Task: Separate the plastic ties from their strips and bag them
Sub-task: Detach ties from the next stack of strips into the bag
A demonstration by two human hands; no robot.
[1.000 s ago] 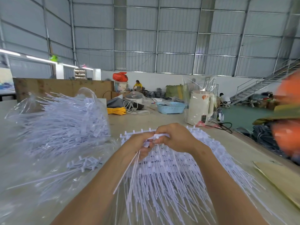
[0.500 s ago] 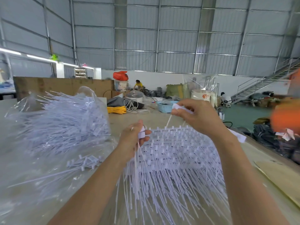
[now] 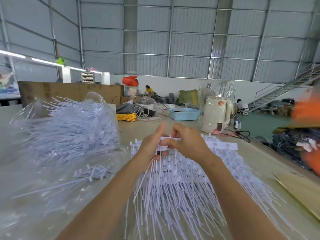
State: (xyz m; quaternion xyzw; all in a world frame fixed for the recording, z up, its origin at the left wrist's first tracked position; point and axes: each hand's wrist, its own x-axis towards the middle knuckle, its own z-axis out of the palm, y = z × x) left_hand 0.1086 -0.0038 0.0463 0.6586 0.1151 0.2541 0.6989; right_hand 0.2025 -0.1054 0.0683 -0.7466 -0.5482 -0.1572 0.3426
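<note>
Both hands gripping: left hand [image 3: 152,146] bunching freed ties [image 3: 152,172], right hand [image 3: 187,142] pinching strip [image 3: 170,139] for snapping apart.

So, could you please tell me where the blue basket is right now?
In the head view, the blue basket sits at the far end of the table, right of centre, between the yellow cable and the white kettle.

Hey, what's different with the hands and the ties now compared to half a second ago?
The right hand, raised and apart half a second ago with a torn-off piece, has come back down to the left hand; both now pinch a strip at the top of the pile of ties. The left hand kept its bundle of loose ties. The clear bag of ties on the left stayed put.
</note>
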